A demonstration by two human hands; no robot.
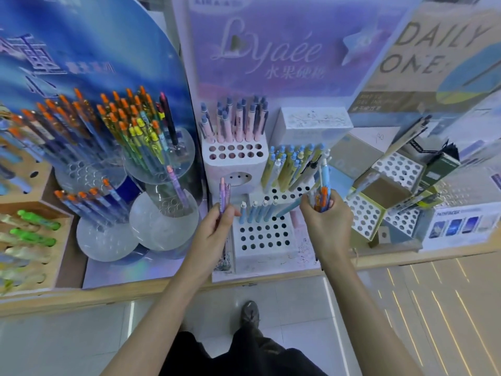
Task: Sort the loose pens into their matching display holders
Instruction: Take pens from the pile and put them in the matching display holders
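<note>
Mid-sort: left hand (217, 226) pinches purple pens (224, 195), right hand (324, 221) fingers wrapped around a mixed bunch (322, 198); next, likely find purple's matching holder.

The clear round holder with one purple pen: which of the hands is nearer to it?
Left. The left hand is just right of the clear round holder; the right hand is much farther right.

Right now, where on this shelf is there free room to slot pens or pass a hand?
Free: the empty holes of the front white block below its blue pens, and two empty rows in the upper block under the pink pens. Crowded: the clear cups of orange-capped pens at left.
</note>
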